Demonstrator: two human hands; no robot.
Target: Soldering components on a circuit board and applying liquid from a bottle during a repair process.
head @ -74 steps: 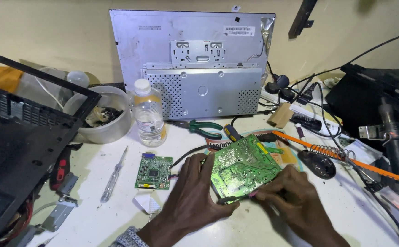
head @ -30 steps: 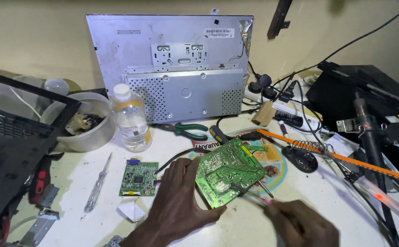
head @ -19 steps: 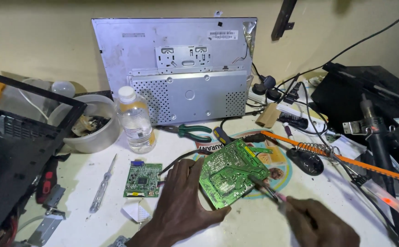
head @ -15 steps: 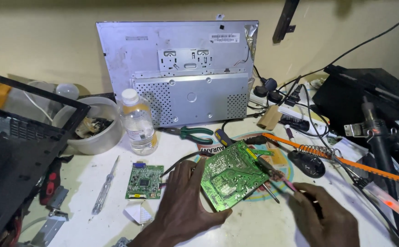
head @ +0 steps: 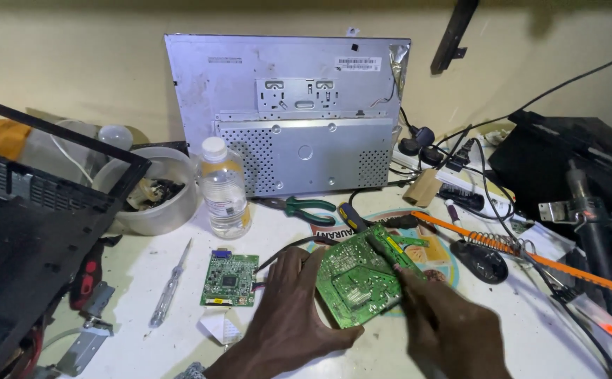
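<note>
Green board [head: 362,284] tilted up off the worktop [head: 144,351], centre front. Left hand [head: 288,316] props it from the left edge, fingers spread half open, thumb under the lower rim. Right hand [head: 446,319] curled on the board's right edge; it may pinch a thin tool, cannot tell.

Likely light, stiff, thin and fragile: solder points and parts on the faces, so best held by bare edges, not the flat. Sharp pins probable.

Around: small board [head: 229,278] just left, screwdriver [head: 169,295] further left, bottle [head: 224,189] behind, pliers [head: 309,208], metal panel [head: 288,112] against the wall. Cables [head: 460,151], orange strip [head: 530,256] and mouse [head: 480,261] crowd the right side.
</note>
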